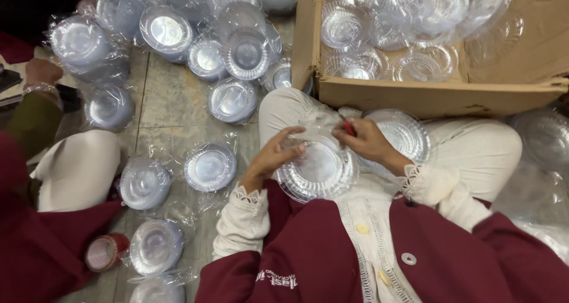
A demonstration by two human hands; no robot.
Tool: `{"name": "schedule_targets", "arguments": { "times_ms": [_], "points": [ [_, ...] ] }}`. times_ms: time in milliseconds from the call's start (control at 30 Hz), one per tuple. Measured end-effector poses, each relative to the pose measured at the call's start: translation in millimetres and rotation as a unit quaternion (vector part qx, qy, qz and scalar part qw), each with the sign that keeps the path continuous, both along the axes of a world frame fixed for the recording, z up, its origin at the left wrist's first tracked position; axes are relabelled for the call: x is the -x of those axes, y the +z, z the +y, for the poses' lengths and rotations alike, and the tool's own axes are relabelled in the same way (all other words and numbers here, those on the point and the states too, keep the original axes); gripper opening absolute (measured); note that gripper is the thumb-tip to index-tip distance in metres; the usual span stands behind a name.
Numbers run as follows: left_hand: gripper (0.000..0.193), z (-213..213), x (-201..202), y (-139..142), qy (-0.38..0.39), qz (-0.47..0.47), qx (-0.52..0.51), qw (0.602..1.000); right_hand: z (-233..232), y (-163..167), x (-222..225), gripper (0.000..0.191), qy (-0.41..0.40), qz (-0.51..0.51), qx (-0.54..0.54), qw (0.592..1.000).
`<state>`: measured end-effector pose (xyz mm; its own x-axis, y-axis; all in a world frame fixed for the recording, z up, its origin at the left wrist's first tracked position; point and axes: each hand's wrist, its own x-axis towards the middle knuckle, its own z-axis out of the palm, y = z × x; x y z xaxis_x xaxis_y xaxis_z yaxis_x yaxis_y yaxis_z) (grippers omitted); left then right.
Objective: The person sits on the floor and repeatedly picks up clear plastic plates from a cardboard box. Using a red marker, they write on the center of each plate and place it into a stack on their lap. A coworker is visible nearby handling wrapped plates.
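At frame centre, the left hand (pixel 277 153) curls its fingers over a stack of clear plastic plates (pixel 317 169) on the lap; the right hand (pixel 363 138) pinches a small red thing (pixel 348 127), mostly hidden.

maroon jacket (pixel 332 261) | cream lace-cuffed sleeves (pixel 246 217) | cream trousers (pixel 474 155)

The light was soft and even, falling from overhead, with only faint shadows on the floor beside the cardboard box (pixel 438 95). Glare spotted the wrapped plate stacks (pixel 237 48) left of the box and the clear plates (pixel 403 30) inside it. Focus was soft, edges bowed outward, and corners far from the box darkened.
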<state>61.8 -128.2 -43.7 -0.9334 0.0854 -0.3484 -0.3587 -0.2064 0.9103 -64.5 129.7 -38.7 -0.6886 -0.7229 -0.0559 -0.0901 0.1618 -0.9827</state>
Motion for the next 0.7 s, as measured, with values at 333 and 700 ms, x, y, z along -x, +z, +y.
{"name": "schedule_targets", "arguments": {
  "times_ms": [333,700],
  "points": [
    [0.061,-7,6,-16,0.006,0.042,0.027,0.999,26,-11,4,0.017,-0.141,0.066,-0.011,0.988],
    [0.072,-18,-6,16,0.115,0.099,0.45,0.88,67,32,14,0.011,-0.334,0.018,0.128,0.934]
  ]
}}
